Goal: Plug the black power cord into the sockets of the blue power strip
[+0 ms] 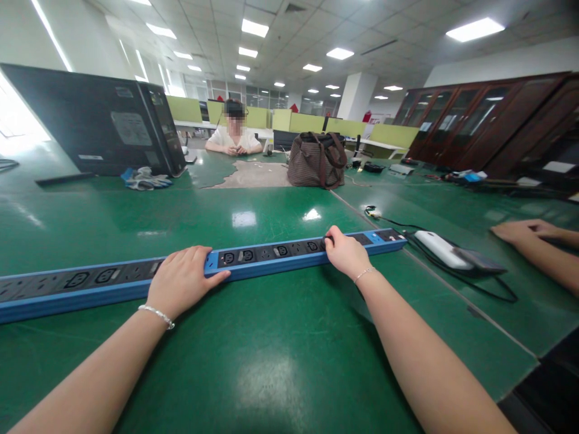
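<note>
A long blue power strip [275,265] with a row of black sockets lies across the green table, running out of view at the left. My left hand [181,280] grips it near the middle, fingers over the top and thumb along the front side. Toward the strip's right end, my right hand [347,253] is closed in a pinch at a socket. Between its fingertips sits a small black plug [326,241], mostly hidden by the hand. Open socket faces show between my two hands.
A white device [441,249] with black cable lies right of the strip, near another person's hands [520,232]. Farther back stand a brown bag [312,160], a black computer case [113,120] and gloves [145,179]. A person [234,135] sits across the table [266,349].
</note>
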### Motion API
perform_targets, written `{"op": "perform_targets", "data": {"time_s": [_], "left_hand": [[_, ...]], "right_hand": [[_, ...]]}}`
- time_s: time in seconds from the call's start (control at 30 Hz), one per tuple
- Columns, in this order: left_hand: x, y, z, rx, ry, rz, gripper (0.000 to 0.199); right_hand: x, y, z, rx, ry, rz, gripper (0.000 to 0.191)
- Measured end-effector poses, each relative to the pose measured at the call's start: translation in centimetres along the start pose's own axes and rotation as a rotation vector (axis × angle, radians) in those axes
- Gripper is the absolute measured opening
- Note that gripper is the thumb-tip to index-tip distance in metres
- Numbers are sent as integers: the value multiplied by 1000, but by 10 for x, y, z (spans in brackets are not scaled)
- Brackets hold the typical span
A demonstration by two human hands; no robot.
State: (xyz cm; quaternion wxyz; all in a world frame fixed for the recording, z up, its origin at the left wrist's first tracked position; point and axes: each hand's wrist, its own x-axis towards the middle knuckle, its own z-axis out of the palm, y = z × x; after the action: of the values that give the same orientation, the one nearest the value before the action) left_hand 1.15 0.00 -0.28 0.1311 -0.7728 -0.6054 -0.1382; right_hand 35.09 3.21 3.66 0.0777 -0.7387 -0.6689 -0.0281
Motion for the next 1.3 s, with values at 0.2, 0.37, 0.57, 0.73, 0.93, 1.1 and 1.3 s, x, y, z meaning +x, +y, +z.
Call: {"op": "perform_targets", "data": {"time_s": [0.2, 0.37, 0.57, 0.73, 0.93, 1.1, 1.3], "left_hand": [[0, 0, 0, 9, 0, -3, 69], [0, 1, 0, 20, -8, -9, 71], [0, 0, 0, -10, -18, -22, 71], [1, 1, -2, -38, -8, -30, 70], [1, 2, -3, -15, -19, -24, 69], [1, 1, -2, -44, -12, -30, 68], [1, 2, -1, -43, -2, -27, 67]], "right_hand": [[-3, 1, 3, 41, 46, 17, 33], [-2, 1, 2, 67, 52, 46, 33], [-1, 1, 6, 132, 91, 35, 30], [-6, 20, -24, 309, 436, 111, 31], [-17, 25, -36, 641, 421, 9, 32], [-17, -4, -11, 626, 238, -93, 28], [-17, -29, -3, 596, 194, -154, 28]]}}
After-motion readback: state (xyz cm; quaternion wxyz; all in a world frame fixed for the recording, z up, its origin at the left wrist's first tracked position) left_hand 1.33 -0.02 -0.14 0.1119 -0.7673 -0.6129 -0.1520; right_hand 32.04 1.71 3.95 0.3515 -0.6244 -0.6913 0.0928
